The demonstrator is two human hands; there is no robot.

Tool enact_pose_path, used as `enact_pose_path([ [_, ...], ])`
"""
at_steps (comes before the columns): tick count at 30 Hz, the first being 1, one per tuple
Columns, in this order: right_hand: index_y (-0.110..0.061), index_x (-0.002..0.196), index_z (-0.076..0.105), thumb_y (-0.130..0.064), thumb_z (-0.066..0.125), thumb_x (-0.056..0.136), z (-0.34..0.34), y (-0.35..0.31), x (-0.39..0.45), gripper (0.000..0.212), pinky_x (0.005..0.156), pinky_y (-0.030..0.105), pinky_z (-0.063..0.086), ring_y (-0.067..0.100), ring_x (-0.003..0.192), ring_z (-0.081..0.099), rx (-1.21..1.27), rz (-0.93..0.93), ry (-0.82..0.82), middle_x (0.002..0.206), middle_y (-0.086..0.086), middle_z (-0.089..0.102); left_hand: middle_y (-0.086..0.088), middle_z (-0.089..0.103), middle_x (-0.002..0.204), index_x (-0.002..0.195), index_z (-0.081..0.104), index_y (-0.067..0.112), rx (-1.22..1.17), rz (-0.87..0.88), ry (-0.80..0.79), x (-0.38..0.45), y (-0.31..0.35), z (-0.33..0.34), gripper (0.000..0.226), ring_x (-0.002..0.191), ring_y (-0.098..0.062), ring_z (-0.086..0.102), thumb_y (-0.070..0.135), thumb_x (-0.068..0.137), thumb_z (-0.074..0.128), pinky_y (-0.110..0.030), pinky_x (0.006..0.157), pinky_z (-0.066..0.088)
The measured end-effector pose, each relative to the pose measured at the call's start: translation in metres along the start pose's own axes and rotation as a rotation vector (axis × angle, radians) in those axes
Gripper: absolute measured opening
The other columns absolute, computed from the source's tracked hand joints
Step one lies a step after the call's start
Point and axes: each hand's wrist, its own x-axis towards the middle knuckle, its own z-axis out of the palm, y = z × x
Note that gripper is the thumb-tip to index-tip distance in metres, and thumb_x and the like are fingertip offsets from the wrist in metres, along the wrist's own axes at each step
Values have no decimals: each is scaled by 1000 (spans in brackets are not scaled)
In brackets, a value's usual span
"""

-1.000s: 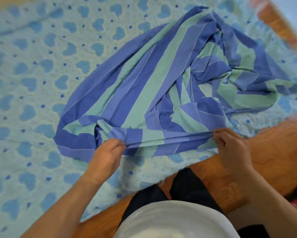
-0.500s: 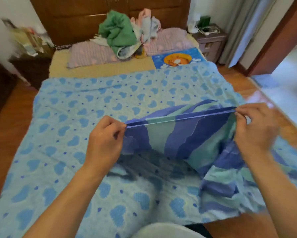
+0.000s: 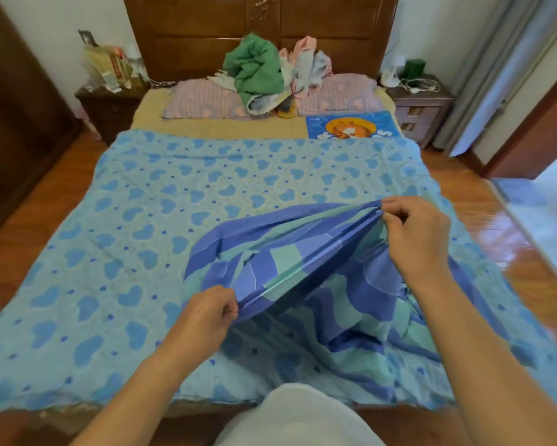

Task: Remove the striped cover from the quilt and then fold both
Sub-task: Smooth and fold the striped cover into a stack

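On the bed, the cover (image 3: 303,268) is off the flat quilt (image 3: 142,220). Left hand (image 3: 206,313) and right hand (image 3: 412,230) pinch its edge; folding both seems barely begun.

bed (image 3: 148,101) | quilt (image 3: 142,226) spread flat | pillows (image 3: 203,99) at headboard

Your striped cover (image 3: 319,265), in bands of deep blue, lighter blue and pale green, is already off the quilt (image 3: 135,246) and lies bunched on its near right part. One gathered edge of it is lifted clear and stretched in a slanting line, low at the near left and higher at the far right; the rest hangs from that edge and trails in loose folds onto the quilt below. The quilt, light blue with darker blue hearts and small dots, lies spread flat and unfolded.
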Motion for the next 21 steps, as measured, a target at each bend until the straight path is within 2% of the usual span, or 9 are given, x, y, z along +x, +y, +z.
enact_pose_path([
  [2, -9, 94, 73, 1, 60, 85, -3, 1, 0, 18, 89, 30, 44, 25, 98, 63, -43, -3, -6, 102, 7, 71, 8, 55, 71, 71, 54, 21, 20, -22, 78, -9, 5, 4, 28, 67, -13, 52, -2, 80, 65, -33, 63, 45],
  [6, -13, 91, 63, 2, 52, 86, -12, 3, -5, 20, 72, 29, 35, 17, 85, 53, -29, 61, 1, 89, -2, 61, 7, 58, 81, 93, 60, 21, -124, -157, 288, -17, 24, 0, 26, 73, -12, 52, -4, 87, 58, -21, 67, 40],
  [9, -13, 102, 66, 3, 53, 89, -15, 11, -7, 24, 80, 20, 36, 11, 92, 53, 3, 47, -14, 98, -4, 61, 3, 63, 87, 90, 63, 22, -166, -183, 373, -12, 34, -4, 22, 82, -17, 60, 0, 90, 61, -35, 77, 49],
  [11, -18, 97, 67, 3, 51, 88, -18, 14, -2, 28, 82, 22, 41, 15, 91, 57, 94, 141, -22, 102, 3, 65, 1, 63, 83, 84, 60, 26, -298, -195, 375, -7, 46, -9, 22, 80, -20, 63, 5, 92, 60, -43, 76, 52],
  [12, -20, 91, 66, 4, 48, 88, -20, 11, 1, 30, 76, 19, 41, 13, 83, 56, 188, 229, -39, 99, 4, 64, -1, 62, 81, 84, 59, 26, -391, -194, 356, -3, 55, -13, 21, 77, -22, 62, 7, 94, 58, -44, 72, 52],
  [15, -17, 70, 59, 4, 42, 82, -24, -16, 8, 30, 61, 24, 37, 8, 60, 45, 552, 361, -205, 73, 3, 57, -2, 57, 72, 89, 55, 25, -698, -186, 238, 10, 90, -31, 25, 55, -24, 52, 4, 100, 48, -38, 56, 45],
  [17, -12, 71, 62, -13, 48, 82, -28, -42, 4, 18, 60, 32, 36, 12, 57, 44, 651, 260, -437, 64, 1, 52, -2, 54, 70, 91, 56, 21, -708, -114, 165, 19, 110, -43, 24, 56, -21, 47, 0, 99, 48, -32, 56, 41],
  [19, -25, 98, 70, -41, 60, 86, -30, -67, -6, 23, 69, 23, 41, 1, 68, 54, 464, -28, -686, 80, -13, 64, -7, 59, 70, 90, 60, 18, -585, -23, 114, 26, 128, -51, 20, 60, -21, 50, 0, 95, 53, -25, 59, 43],
  [21, -42, 131, 52, -60, 67, 79, -23, -86, -16, 57, 81, 19, 45, -8, 92, 59, 189, -337, -818, 108, -21, 66, 0, 67, 71, 86, 62, 23, -488, 61, 130, 31, 141, -56, 22, 63, -19, 59, 2, 90, 58, -27, 62, 47],
])
